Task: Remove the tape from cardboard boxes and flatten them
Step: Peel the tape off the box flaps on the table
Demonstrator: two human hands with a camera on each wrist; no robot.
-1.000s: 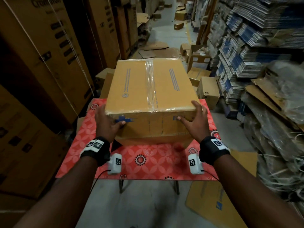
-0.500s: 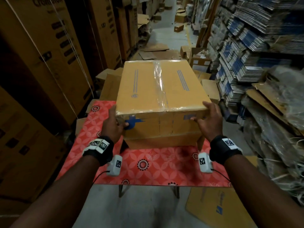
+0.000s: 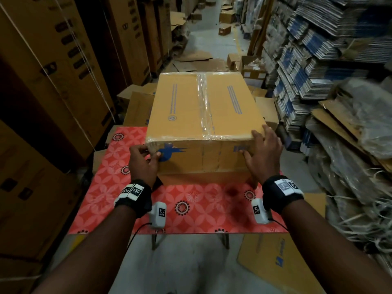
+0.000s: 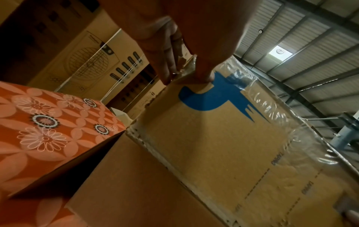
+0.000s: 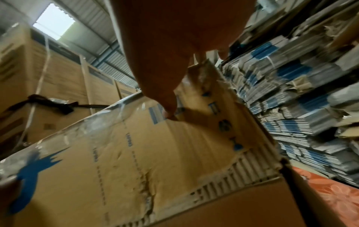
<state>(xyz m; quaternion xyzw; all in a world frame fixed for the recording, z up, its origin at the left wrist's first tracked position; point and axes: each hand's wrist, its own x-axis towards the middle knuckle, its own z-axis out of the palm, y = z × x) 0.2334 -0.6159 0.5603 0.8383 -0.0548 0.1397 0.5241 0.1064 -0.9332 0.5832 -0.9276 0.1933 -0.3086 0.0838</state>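
A brown cardboard box (image 3: 203, 102) stands on the red floral table (image 3: 191, 206), sealed with clear tape (image 3: 204, 107) along its top seam and over its near top edge. My left hand (image 3: 144, 160) is at the near-left corner. In the left wrist view its thumb and fingers (image 4: 167, 73) pinch the tape end (image 4: 187, 67) there, beside a blue logo (image 4: 213, 98). My right hand (image 3: 263, 153) rests on the near-right corner, fingers straight over the top edge. Its thumb (image 5: 169, 107) presses the front face of the box (image 5: 136, 161).
Tall strapped cartons (image 3: 53, 81) wall the left side. Bundles of flattened cardboard (image 3: 307, 60) and a heap of plastic and straps (image 3: 360, 209) fill the right. Small boxes (image 3: 267, 111) sit behind the table. A flat sheet (image 3: 275, 262) lies on the floor at right.
My left hand went from lying on the front face to pinching at the near-left corner. My right hand slid out to the near-right corner. The box sits further right in view.
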